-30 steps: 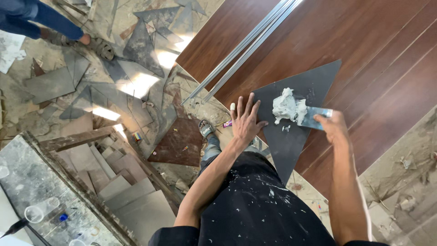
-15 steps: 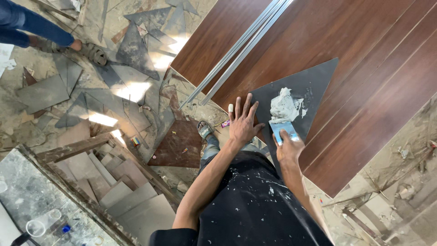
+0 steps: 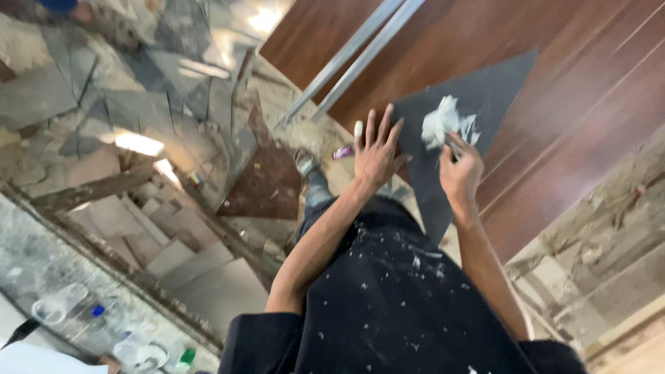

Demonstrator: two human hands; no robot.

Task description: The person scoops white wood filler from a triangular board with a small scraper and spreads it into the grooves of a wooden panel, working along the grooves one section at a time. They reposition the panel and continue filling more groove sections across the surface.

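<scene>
Head view: a dark grey triangular tile (image 3: 485, 90) lies on the reddish-brown wood panel (image 3: 582, 118), its lower point toward the person. Left hand (image 3: 377, 152) rests flat on the tile's left edge, fingers spread, holding nothing. Right hand (image 3: 460, 170) is closed around a small trowel (image 3: 454, 145), mostly hidden, touching a lump of white adhesive (image 3: 443, 123) near the tile's middle. 2 metal strips (image 3: 360, 52) cross the panel's upper left. Broken tile pieces (image 3: 125, 104) cover the floor beside the panel's left edge.

tile (image 3: 485, 90): dark grey | paste (image 3: 440, 125): white | boards (image 3: 589, 125): reddish-brown
</scene>
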